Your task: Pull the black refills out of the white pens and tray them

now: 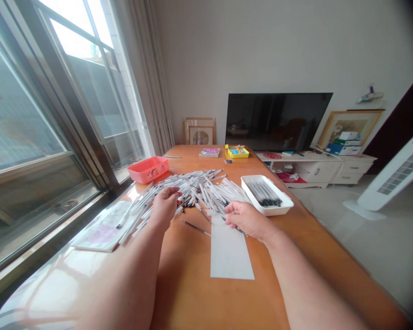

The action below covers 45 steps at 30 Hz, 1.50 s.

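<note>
A loose heap of white-barrelled pens (pixel 196 190) lies crisscrossed in the middle of the orange wooden table (pixel 189 293), spreading toward the window. The left hand (pixel 165 206) sits at the heap's near edge, its fingers bent down among the barrels; I cannot tell whether it is pinching a pen or only resting there. The right hand (pixel 246 220) is half open, its fingers loosely curved at the heap's near corner beside a white paper strip (pixel 229 250), with no clear grip on anything. A thin, dark-looking pen (pixel 196 228) lies apart from the heap, near that strip.

Just beyond the right hand, a white tray (pixel 278 189) holds pens lined up in one direction. A careless sweep of the hand could nudge it and disturb that neat row. Round barrels could also roll, and those spilling left over the printed papers (pixel 101 227) sit closest to the window-side edge, where they might drop off.

Farther up stand a coral plastic basket (pixel 147 168) and a yellow box (pixel 237 152). No brand or wording can be read on the pens, papers or box.
</note>
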Available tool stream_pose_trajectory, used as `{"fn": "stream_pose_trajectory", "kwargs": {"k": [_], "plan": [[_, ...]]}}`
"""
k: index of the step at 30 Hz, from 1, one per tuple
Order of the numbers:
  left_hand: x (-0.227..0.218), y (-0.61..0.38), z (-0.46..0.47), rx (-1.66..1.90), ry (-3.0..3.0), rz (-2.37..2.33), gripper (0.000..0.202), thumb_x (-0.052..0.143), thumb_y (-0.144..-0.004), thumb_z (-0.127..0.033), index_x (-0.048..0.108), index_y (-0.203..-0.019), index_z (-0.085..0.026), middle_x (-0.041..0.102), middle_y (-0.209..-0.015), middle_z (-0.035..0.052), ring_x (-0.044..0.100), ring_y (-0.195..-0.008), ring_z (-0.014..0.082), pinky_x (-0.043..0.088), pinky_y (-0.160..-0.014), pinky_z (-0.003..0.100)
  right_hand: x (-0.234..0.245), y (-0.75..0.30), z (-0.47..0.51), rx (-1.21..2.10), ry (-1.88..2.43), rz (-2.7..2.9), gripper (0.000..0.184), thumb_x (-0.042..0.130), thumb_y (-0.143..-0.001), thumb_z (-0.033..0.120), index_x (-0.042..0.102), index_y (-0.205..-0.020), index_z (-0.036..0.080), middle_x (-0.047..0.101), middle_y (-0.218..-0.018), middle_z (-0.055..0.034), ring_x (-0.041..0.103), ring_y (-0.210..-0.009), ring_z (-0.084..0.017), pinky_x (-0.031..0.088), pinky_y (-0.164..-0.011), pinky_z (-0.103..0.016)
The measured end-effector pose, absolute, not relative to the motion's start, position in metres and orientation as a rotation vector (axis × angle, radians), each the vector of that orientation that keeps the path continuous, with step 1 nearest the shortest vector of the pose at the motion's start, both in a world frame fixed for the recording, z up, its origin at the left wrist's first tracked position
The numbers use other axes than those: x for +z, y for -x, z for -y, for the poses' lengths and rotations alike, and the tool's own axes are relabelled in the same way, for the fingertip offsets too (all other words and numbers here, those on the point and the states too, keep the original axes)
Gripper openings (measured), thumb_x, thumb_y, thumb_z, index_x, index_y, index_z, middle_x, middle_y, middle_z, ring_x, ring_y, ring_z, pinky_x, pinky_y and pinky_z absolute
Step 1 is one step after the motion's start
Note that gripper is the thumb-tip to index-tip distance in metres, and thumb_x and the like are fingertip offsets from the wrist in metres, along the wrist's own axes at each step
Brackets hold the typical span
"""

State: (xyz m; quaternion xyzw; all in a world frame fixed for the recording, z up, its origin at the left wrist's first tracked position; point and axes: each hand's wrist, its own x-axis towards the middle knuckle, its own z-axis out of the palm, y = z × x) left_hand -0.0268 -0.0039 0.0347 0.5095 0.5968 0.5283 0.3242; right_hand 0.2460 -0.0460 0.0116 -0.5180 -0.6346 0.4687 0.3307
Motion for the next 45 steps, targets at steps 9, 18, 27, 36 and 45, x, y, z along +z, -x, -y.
{"fn": "stream_pose_trajectory", "kwargs": {"k": [9,18,27,36,45], "plan": [[0.010,0.032,-0.010,0.802,-2.093,-1.950,0.020,0.055,-0.078,-0.022,0.075,-0.082,-0.024,0.071,-0.084,0.0070,0.060,-0.080,0.0235,0.039,-0.071,0.032,0.014,-0.245,0.048,1.200,1.387,1.681,0.019,0.062,-0.080,0.028,0.064,-0.096,0.019,0.073,-0.084,-0.0043,0.064,-0.070,-0.015,0.045,-0.060,-0.024],[0.014,0.017,-0.006,0.541,-2.240,-2.077,0.019,0.059,-0.080,-0.029,0.076,-0.088,-0.026,0.069,-0.104,0.0098,0.056,-0.102,0.0294,0.038,-0.081,0.036,0.022,-0.242,0.051,1.228,1.405,1.660,0.018,0.063,-0.078,0.025,0.063,-0.095,0.018,0.072,-0.081,-0.0036,0.064,-0.069,-0.014,0.045,-0.060,-0.023],[0.012,0.015,-0.005,0.531,-2.264,-2.080,0.015,0.058,-0.079,-0.026,0.072,-0.086,-0.025,0.070,-0.100,0.0097,0.056,-0.100,0.0306,0.038,-0.081,0.038,0.020,-0.241,0.051,1.214,1.409,1.658,0.015,0.063,-0.077,0.025,0.063,-0.091,0.019,0.071,-0.079,-0.0031,0.064,-0.070,-0.015,0.044,-0.059,-0.023],[0.010,0.016,-0.007,0.534,-2.271,-2.106,0.021,0.057,-0.077,-0.022,0.073,-0.089,-0.027,0.072,-0.100,0.0102,0.056,-0.101,0.0323,0.037,-0.082,0.040,0.019,-0.242,0.049,1.194,1.382,1.671,0.012,0.062,-0.078,0.024,0.064,-0.088,0.019,0.071,-0.077,-0.0029,0.063,-0.070,-0.015,0.047,-0.062,-0.025],[0.010,0.014,-0.005,0.501,-2.318,-2.115,0.018,0.055,-0.080,-0.023,0.073,-0.082,-0.024,0.070,-0.094,0.0117,0.056,-0.100,0.0327,0.037,-0.082,0.042,0.018,-0.242,0.049,1.179,1.390,1.676,0.012,0.063,-0.078,0.024,0.064,-0.089,0.020,0.071,-0.077,-0.0025,0.063,-0.069,-0.015,0.046,-0.062,-0.025]]}}
